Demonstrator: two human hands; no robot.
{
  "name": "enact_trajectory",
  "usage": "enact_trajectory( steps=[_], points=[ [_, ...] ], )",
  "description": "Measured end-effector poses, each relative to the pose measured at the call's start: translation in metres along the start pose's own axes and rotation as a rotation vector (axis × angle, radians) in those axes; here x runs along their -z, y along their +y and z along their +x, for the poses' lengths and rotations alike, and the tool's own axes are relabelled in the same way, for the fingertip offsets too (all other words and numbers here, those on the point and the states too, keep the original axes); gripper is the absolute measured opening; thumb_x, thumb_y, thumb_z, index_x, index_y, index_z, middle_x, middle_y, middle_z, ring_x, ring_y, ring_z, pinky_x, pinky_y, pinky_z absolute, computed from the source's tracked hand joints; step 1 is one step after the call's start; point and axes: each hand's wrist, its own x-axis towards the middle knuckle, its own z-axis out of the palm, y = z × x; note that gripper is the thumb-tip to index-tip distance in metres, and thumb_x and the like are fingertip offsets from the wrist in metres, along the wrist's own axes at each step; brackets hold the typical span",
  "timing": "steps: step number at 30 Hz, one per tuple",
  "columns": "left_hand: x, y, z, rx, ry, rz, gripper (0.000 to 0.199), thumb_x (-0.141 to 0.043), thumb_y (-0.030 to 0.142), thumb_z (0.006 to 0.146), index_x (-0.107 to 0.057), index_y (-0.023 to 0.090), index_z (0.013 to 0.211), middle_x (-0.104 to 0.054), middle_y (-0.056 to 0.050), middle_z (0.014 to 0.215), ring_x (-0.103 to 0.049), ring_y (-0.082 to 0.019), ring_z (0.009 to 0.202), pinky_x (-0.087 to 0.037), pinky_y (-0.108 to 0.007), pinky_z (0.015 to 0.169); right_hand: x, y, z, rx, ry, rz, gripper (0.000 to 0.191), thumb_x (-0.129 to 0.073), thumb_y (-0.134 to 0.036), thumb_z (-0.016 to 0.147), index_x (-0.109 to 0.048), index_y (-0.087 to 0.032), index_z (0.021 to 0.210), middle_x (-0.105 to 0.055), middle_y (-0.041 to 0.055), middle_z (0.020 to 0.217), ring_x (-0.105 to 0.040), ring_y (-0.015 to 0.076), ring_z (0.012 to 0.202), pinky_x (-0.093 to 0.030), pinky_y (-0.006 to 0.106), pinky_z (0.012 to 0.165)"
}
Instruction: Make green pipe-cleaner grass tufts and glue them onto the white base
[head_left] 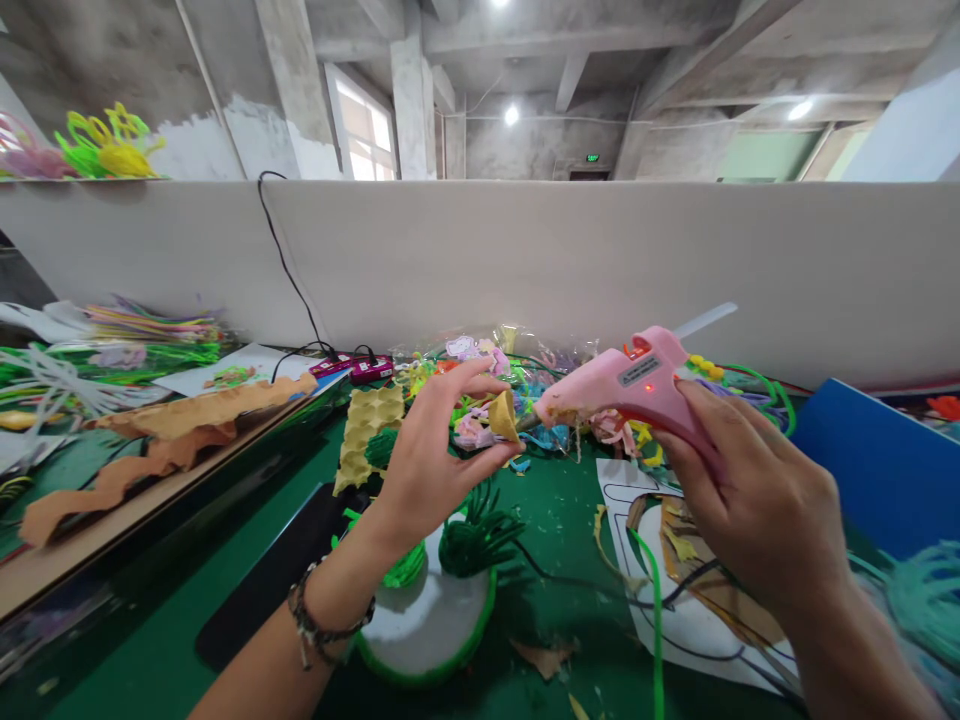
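Note:
My left hand [442, 450] pinches a small yellow cup-shaped piece [503, 416] between thumb and fingers. In my right hand [757, 490] is a pink hot glue gun [615, 385], its red light lit and a clear glue stick [705, 320] jutting from the back. The glue gun's nozzle points left, right at the yellow piece; whether they touch I cannot tell. Below my left hand lies a white round disc [427, 635] with a green rim. A dark green tufted ball [480, 540] and a bright green ball [405, 568] sit on it.
A yellow egg tray piece [367, 425] and a dark phone-like slab [262, 580] lie to the left. Colourful craft scraps [555, 440] pile against the pale partition [525, 260]. At right are a paper drawing with cardboard [622, 590] and a blue board [885, 470].

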Motion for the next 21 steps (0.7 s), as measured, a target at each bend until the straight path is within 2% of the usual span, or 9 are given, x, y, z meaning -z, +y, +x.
enact_trajectory(
  steps=[6, 10, 12, 17, 21],
  points=[
    [-0.0009, 0.0015, -0.001, 0.0, -0.022, -0.038, 0.056, -0.068, 0.028, 0.069, -0.039, 0.022, 0.117, -0.064, -0.004, 0.098, -0.059, -0.018, 0.092, -0.048, -0.034, 0.079, -0.0001, 0.0005, 0.0012, 0.005, -0.011, 0.062, 0.032, -0.041, -0.033, 0.087, -0.049, -0.017, 0.113, -0.065, 0.0085, 0.093, -0.062, 0.0201, 0.086, -0.05, 0.027, 0.061],
    [-0.0026, 0.0029, -0.0028, -0.025, -0.047, -0.04, 0.059, -0.068, 0.028, 0.069, -0.036, 0.023, 0.118, -0.064, -0.004, 0.1, -0.058, -0.019, 0.095, -0.047, -0.036, 0.082, -0.0019, -0.0003, -0.0001, -0.048, -0.026, 0.037, 0.046, -0.042, -0.049, 0.083, -0.047, -0.017, 0.115, -0.064, 0.0102, 0.094, -0.062, 0.0227, 0.085, -0.05, 0.03, 0.06],
    [-0.0031, 0.0038, -0.0035, -0.03, -0.051, -0.055, 0.06, -0.068, 0.028, 0.069, -0.035, 0.023, 0.119, -0.064, -0.004, 0.099, -0.058, -0.018, 0.095, -0.045, -0.037, 0.085, -0.0026, -0.001, -0.0006, -0.072, -0.007, 0.015, 0.05, -0.043, -0.052, 0.081, -0.045, -0.017, 0.117, -0.063, 0.0106, 0.093, -0.062, 0.0227, 0.084, -0.049, 0.029, 0.059],
    [-0.0018, 0.0051, -0.0028, -0.027, -0.038, -0.055, 0.056, -0.067, 0.031, 0.07, -0.038, 0.023, 0.118, -0.064, -0.004, 0.1, -0.057, -0.019, 0.097, -0.044, -0.037, 0.086, -0.0033, -0.0017, -0.0004, -0.101, -0.011, -0.046, 0.045, -0.039, -0.043, 0.086, -0.044, -0.017, 0.122, -0.063, 0.0113, 0.092, -0.061, 0.0216, 0.077, -0.043, 0.026, 0.048],
    [0.0005, 0.0049, -0.0019, -0.019, -0.021, -0.023, 0.052, -0.065, 0.034, 0.071, -0.04, 0.024, 0.116, -0.065, -0.003, 0.1, -0.057, -0.019, 0.097, -0.044, -0.037, 0.085, -0.0035, -0.0012, -0.0001, -0.087, -0.015, -0.056, 0.04, -0.04, -0.036, 0.087, -0.045, -0.019, 0.122, -0.064, 0.0093, 0.088, -0.061, 0.02, 0.072, -0.042, 0.026, 0.048]
  ],
)
